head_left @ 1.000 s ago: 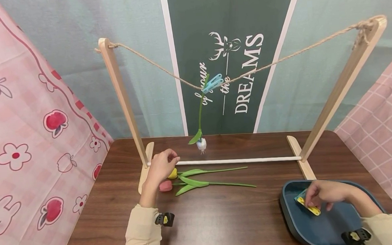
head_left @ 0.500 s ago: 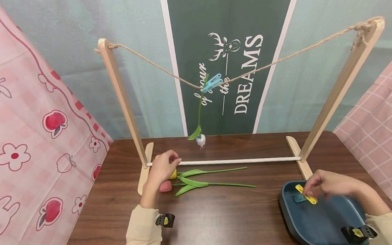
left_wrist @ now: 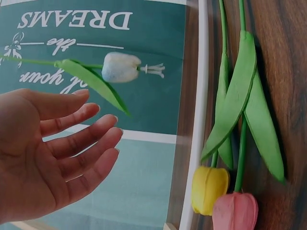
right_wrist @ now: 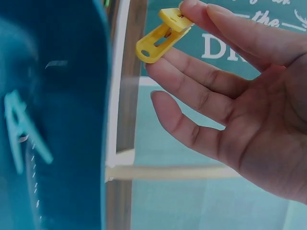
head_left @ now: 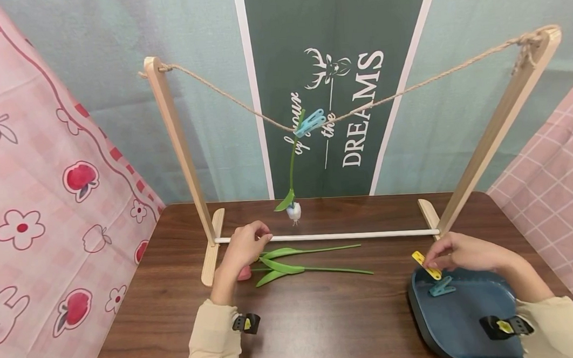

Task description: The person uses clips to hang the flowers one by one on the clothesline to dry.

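Observation:
A yellow clothespin (right_wrist: 163, 38) is pinched between the fingertips of my right hand (head_left: 470, 253), just above the far rim of the blue tray (head_left: 420, 323). Inside that tray lies a teal clothespin (head_left: 442, 286). My left hand (head_left: 245, 247) hovers over the left part of the table with loosely bent fingers and holds nothing. Below it lie a yellow tulip (left_wrist: 210, 189) and a pink tulip (left_wrist: 235, 211), stems pointing right; in the head view the hand hides the yellow bloom. A white tulip (head_left: 294, 211) hangs head down from the rope (head_left: 233, 99), clipped by a light blue clothespin (head_left: 310, 123).
The rope sags between a left wooden post (head_left: 178, 147) and a right wooden post (head_left: 500, 130). A white rod (head_left: 348, 235) joins their feet low above the brown table (head_left: 323, 323). Printed curtains (head_left: 38, 176) stand behind and at both sides.
My right hand has lifted the yellow clothespin up from the tray and moved left and away, leaving the teal clothespin there. My left hand has shifted slightly right.

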`<state>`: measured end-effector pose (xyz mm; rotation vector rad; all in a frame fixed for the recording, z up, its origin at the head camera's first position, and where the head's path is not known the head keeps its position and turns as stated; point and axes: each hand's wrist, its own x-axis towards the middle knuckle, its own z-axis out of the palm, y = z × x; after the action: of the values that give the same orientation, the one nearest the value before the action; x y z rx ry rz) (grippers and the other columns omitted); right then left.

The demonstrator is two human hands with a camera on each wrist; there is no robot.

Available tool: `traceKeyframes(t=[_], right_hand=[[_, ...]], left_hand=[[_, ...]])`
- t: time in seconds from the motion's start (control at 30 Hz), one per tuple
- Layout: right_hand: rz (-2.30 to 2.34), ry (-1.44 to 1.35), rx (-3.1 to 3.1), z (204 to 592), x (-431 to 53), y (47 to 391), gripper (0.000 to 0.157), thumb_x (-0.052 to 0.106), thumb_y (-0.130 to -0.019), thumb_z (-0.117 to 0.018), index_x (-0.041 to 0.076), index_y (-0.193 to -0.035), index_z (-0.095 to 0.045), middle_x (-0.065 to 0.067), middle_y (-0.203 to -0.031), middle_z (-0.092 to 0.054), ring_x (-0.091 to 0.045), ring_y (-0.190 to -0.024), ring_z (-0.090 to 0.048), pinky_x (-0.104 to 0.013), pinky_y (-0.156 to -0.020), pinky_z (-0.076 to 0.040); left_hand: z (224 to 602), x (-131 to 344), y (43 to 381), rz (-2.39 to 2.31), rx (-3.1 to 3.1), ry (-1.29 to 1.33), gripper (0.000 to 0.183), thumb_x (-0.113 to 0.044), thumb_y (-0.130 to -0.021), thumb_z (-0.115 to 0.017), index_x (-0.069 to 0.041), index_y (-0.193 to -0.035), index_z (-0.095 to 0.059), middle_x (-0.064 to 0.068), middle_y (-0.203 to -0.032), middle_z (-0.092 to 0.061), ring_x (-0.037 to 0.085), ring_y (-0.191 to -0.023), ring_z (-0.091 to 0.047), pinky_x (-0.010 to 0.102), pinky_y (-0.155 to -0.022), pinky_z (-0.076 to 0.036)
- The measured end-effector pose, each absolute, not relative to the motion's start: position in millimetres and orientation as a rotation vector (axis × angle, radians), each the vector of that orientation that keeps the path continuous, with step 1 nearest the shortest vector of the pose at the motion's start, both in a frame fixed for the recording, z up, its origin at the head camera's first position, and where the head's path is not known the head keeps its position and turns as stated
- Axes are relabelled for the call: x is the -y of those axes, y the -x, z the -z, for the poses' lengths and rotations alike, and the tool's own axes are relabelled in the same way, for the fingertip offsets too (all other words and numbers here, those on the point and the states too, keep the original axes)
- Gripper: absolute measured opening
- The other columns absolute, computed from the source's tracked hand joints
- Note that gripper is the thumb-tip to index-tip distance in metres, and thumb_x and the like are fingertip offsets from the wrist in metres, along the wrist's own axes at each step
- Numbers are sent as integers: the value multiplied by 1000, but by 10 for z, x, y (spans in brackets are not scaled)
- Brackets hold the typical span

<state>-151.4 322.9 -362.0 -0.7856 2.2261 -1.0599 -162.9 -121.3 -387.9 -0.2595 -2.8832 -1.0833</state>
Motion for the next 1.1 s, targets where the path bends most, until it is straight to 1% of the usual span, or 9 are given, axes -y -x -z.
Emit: traceKeyframes(t=[0.1,0.17,0.27,0.37,0.43,0.57,0.83,1.1], right_hand=[[1069,808,-2236,3587,-3120,1550,12,6,-88,-57,6,-89,-69,2,-77,-62,-3,-64,-51,-26,-53,-45],[1081,817,-2222,3560,-3054,1574,12,5,-88,-57,6,-89,-69,2,-77,-61,-3,-64,-50,-25,-53,-45],[1085,811,-2218,3519,-2958,1604,11,4,-87,-58,5,-88,-69,0,-74,-59,-3,-60,-47,-24,-50,-43],[1069,780,-2241,3484,-2869,1622,10,7,-86,-60,6,-88,-69,-3,-77,-60,-5,-62,-49,-25,-52,-44],[1044,778,-2270,3471,-2809,1634,9,9,-86,-61,8,-88,-70,-3,-80,-62,-7,-66,-52,-26,-56,-47],[986,811,-2335,3465,-2695,1660,8,10,-85,-63,11,-87,-70,0,-83,-64,-9,-72,-55,-27,-63,-48],[970,907,-2374,3446,-2491,1678,6,10,-84,-64,11,-85,-70,2,-81,-64,-7,-72,-55,-26,-64,-47],[967,884,-2356,3499,-2344,1682,9,10,-84,-64,15,-84,-71,1,-81,-65,-8,-73,-57,-27,-66,-48]], left_hand=[[3877,1168,1628,1098,2888,281,5,-15,-85,-64,-11,-86,-64,0,-78,-62,12,-65,-53,32,-64,-43],[3874,1141,1628,1100,2890,303,5,-16,-85,-64,-11,-86,-64,0,-78,-62,12,-66,-53,32,-64,-43],[3872,1107,1630,1097,2897,327,6,-16,-85,-64,-10,-86,-64,0,-79,-62,13,-67,-53,32,-64,-43],[3876,1075,1633,1095,2903,353,6,-15,-86,-63,-9,-87,-64,0,-79,-62,13,-68,-54,32,-64,-43],[3880,1054,1633,1098,2904,380,6,-15,-86,-63,-9,-87,-63,0,-78,-62,14,-69,-55,31,-63,-44],[3903,999,1636,1095,2902,434,6,-13,-86,-62,-7,-88,-64,0,-77,-62,15,-70,-57,31,-63,-44],[3910,840,1621,1069,2903,582,8,-14,-86,-63,-7,-89,-63,0,-77,-62,14,-70,-56,29,-65,-45],[3855,641,1578,1088,2884,739,7,-14,-86,-63,-8,-89,-64,-3,-74,-61,9,-68,-54,26,-64,-45]])
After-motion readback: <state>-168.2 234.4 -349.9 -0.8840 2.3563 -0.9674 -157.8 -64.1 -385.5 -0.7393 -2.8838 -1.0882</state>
